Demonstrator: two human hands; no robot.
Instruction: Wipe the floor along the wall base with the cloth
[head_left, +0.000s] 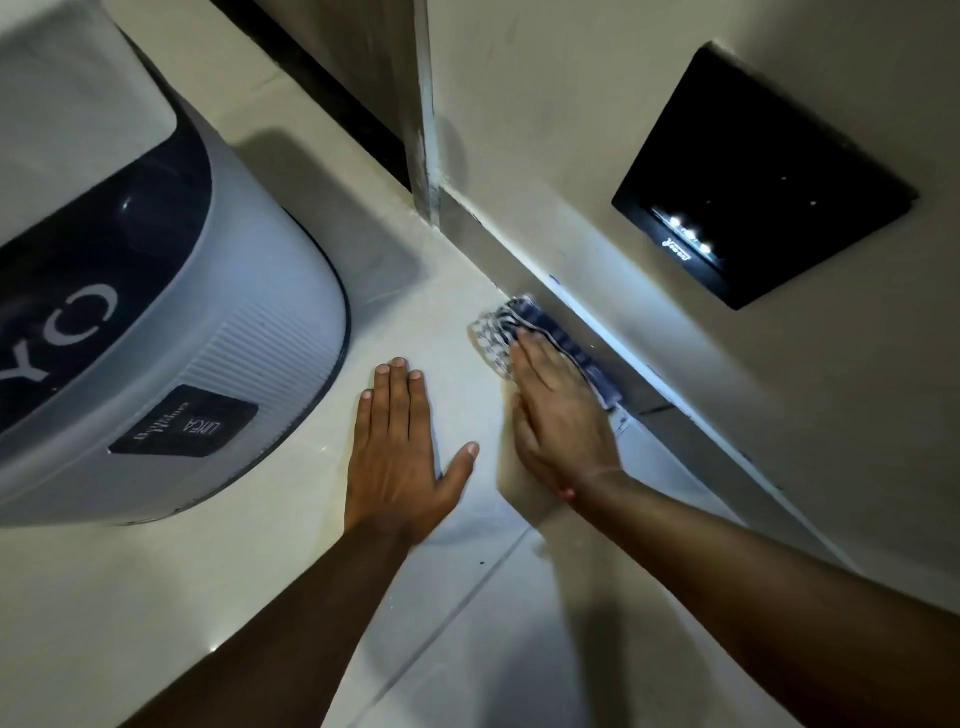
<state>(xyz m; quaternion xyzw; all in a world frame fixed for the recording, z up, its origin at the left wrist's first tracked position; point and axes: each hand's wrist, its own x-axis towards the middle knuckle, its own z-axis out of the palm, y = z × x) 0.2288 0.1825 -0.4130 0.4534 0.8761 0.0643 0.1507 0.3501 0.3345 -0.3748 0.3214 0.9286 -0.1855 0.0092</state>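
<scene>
The cloth (524, 332) sits crumpled on the floor (441, 322), pressed right into the angle where the tile meets the wall base (597, 322). It's a soft, rumpled fabric, white with a dark blue print, and a blue banded edge lies along the skirting. The right hand (558, 415) lies flat on top of it, fingers (530, 358) straight and close together, palm bearing down on the fabric rather than gripping it. The left hand (397, 457) is spread wide on bare tile just beside it, thumb out, holding nothing. The floor itself is pale, glossy tile, with a thin grout line (467, 597) running diagonally beneath the forearms. The wall (571, 130) above looks matte and off-white, with a scuffed vertical corner edge (428, 130). A glossy black square panel (763, 182) is set in it, catching small points of light. Off to the left stands a rounded grey plastic appliance (208, 364) with a ribbed side and a dark label.
</scene>
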